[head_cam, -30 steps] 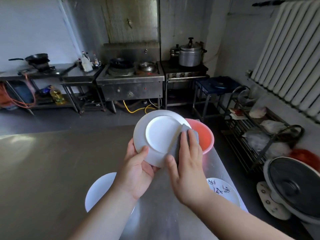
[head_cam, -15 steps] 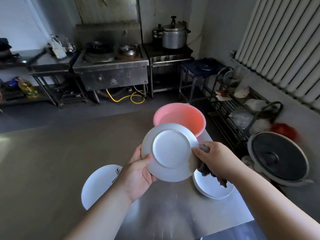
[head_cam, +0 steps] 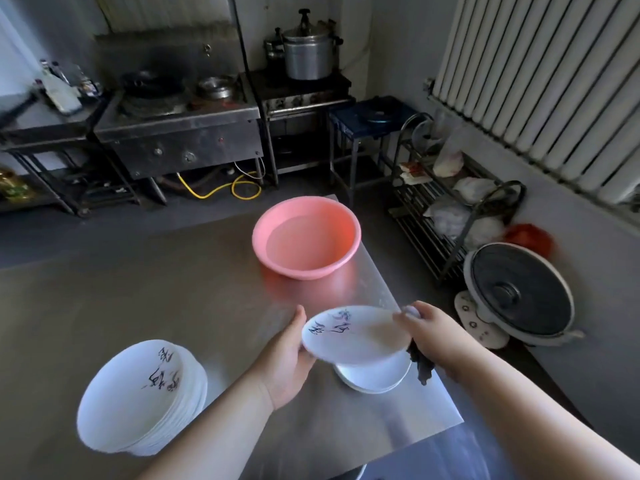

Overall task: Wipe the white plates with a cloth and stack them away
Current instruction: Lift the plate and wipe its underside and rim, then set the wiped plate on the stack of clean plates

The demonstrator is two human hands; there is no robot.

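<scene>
In the head view, the left hand (head_cam: 287, 358) grips a white plate (head_cam: 356, 332) at its left rim, with the thumb on the upper edge and the other fingers under it. The plate is held face up, almost flat, and dark brush writing shows on its far part. It is in the air just above a low stack of plates (head_cam: 375, 377), which lies on the steel table (head_cam: 138, 289) near the right edge.

The right hand (head_cam: 433, 334) is at the right rim of the same plate, its thumb touching the edge. Its fingers are curled round a dark cloth (head_cam: 420, 367), which hangs down from under the hand, beside the low stack.

To the left, near the front of the table, a taller pile of plates (head_cam: 138, 396) stands well apart from the hands; its top plate also has dark writing. A pink basin (head_cam: 306, 237) is farther back on the table, behind the held plate.

On the floor to the right lies a round fan (head_cam: 519, 292), and behind it stands a wire rack (head_cam: 450, 202) with bags. A white radiator (head_cam: 536, 81) is on the right wall. At the back there is a steel stove (head_cam: 180, 133) and a pressure cooker (head_cam: 306, 53).
</scene>
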